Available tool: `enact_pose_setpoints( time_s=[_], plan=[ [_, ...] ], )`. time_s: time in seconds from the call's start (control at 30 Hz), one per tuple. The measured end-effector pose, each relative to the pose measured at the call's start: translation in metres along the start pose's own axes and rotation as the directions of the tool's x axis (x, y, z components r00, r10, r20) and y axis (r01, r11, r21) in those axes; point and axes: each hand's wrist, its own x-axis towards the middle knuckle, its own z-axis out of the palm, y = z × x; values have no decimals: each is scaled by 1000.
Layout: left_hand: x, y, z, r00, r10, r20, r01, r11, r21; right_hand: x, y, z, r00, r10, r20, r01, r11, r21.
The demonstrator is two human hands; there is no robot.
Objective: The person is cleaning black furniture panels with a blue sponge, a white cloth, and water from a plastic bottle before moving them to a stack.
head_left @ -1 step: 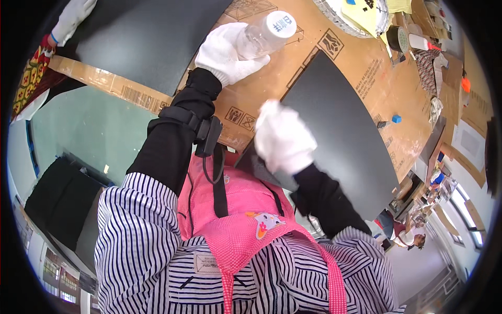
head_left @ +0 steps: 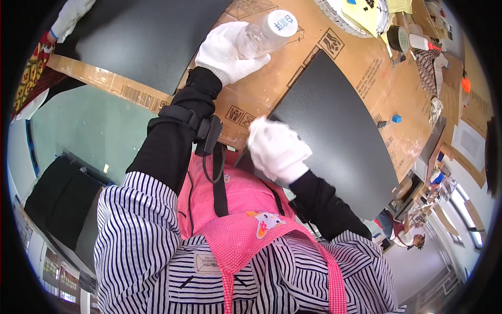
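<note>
Holding: the left hand (head_left: 226,51), in a white knitted glove, has its grip clenched round a clear plastic bottle with a white screw cap (head_left: 265,33), up at 12 o'clock in the view.
Bottle: it lies tilted in the glove, cap pointing toward 2 o'clock, lifted above the brown flattened cardboard sheet (head_left: 366,78) and not resting on it; the fingers wrap the body, which leaves the cap end free.
Right hand: the right hand (head_left: 277,149), also in a white glove, sits near the centre, curled loosely and blurred; nothing shows inside it, though whether the grip is fully released cannot be told.
Position of right hand: it hovers over the near corner of a matte black rectangular panel (head_left: 340,141), well apart from the bottle.
Counter: the cardboard seems laid as a cover over the counter, with the black panel on top, running toward 4 o'clock.
Clutter: a small blue cube (head_left: 397,119) sits on the cardboard at 3 o'clock; more small items crowd the far edge at 1 o'clock, too small to name.
Clothing: a pink apron (head_left: 246,220) over a striped shirt fills 6 o'clock.
</note>
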Motion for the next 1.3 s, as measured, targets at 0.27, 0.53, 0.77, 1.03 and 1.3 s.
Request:
enact_pose_setpoints(
  time_s=[0.27,0.53,0.77,1.03,1.3],
  plan=[
    [8,11,-6,997,-2,72,3,1000,-15,97,169,-28,848,392,-357,-406,913,38],
    [2,17,-18,993,-75,91,95,967,-235,14,-32,10,996,-26,81,30,999,-44],
    [5,20,-18,989,-76,127,112,945,-308,57,33,-13,998,15,61,-29,974,223],
    [-1,12,-15,988,-91,121,132,911,-392,19,-35,-12,966,-96,242,11,944,330],
    [6,22,-19,975,-132,181,188,920,-343,61,69,-24,993,-121,-4,121,990,75]
  ],
)
